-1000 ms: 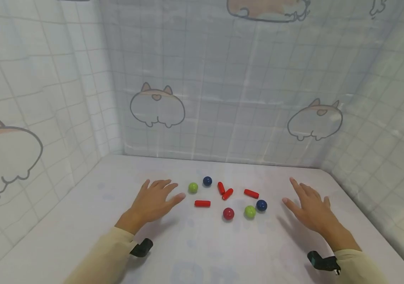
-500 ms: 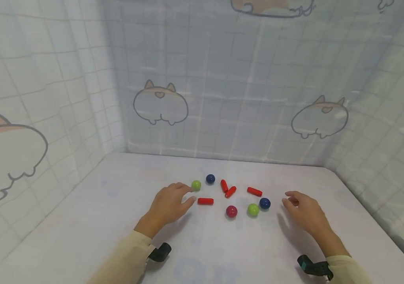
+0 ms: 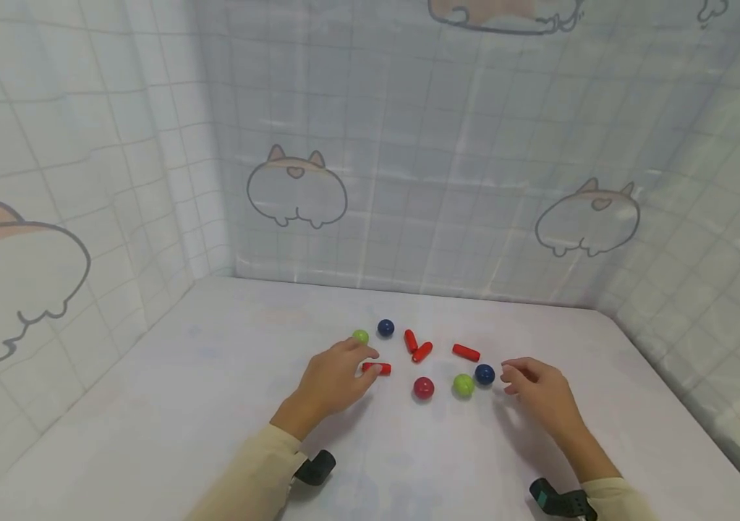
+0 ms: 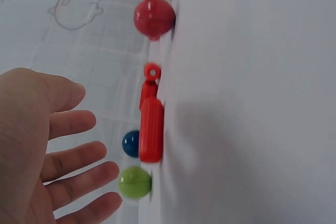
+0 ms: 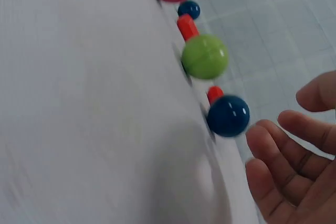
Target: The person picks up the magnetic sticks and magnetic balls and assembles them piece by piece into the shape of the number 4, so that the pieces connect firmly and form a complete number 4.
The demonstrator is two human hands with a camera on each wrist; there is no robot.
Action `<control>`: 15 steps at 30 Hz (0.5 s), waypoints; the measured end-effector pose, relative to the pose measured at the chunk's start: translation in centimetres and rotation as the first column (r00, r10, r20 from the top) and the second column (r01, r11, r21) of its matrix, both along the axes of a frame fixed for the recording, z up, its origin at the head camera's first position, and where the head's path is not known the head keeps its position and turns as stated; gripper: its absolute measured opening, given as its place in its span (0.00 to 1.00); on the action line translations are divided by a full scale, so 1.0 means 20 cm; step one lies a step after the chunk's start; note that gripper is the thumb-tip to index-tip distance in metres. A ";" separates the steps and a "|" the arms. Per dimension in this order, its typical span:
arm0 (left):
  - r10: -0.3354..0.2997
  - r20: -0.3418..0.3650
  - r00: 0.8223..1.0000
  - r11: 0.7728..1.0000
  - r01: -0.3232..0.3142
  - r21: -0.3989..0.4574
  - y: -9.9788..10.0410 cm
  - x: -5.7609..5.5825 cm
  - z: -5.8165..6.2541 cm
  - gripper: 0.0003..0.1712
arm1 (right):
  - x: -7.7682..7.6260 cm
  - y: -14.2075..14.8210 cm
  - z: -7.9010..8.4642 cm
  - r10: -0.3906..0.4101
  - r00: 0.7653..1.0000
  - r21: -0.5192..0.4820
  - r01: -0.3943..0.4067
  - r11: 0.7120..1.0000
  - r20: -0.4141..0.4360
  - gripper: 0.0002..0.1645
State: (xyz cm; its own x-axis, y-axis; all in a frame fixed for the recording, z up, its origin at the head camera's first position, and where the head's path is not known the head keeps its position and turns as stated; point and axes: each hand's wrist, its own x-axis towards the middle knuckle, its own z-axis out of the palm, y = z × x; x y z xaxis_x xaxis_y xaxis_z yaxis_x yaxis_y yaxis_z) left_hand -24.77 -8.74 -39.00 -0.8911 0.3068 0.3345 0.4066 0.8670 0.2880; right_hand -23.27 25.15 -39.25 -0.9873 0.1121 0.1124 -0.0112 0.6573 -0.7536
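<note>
My left hand hovers above a short red cylinder, partly covering it in the head view; the left wrist view shows the fingers apart with nothing between them. Just beyond its fingers sits a green ball, partly hidden. On the other side, my right hand is beside a dark blue ball, its fingers bent loosely and holding nothing. A gap separates that hand from the ball in the right wrist view. Left of this ball lies another green ball.
A dark red ball lies between the hands. Behind it are two red cylinders close together, a third red cylinder to the right, and a second blue ball. Gridded curtains enclose the white table.
Both hands have moved inward: the left one rightward to above the nearest red cylinder, the right one leftward to the blue ball. The right fingers have bent more. The balls and cylinders stay put.
</note>
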 end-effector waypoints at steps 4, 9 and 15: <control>-0.029 0.049 0.998 0.997 0.026 0.071 0.05 0.00 -0.01 0.17 | -0.01 -0.03 -0.02 0.023 0.997 -0.126 -0.014 0.992 0.071 0.21; -0.067 0.126 0.990 0.979 0.040 0.202 0.10 -0.01 -0.02 0.16 | -0.01 -0.07 -0.02 0.064 0.992 -0.179 -0.044 0.983 0.107 0.22; -0.127 0.232 0.964 0.925 0.031 0.378 0.17 -0.04 -0.02 0.16 | -0.01 -0.09 -0.03 0.078 0.990 -0.214 -0.052 0.975 0.115 0.20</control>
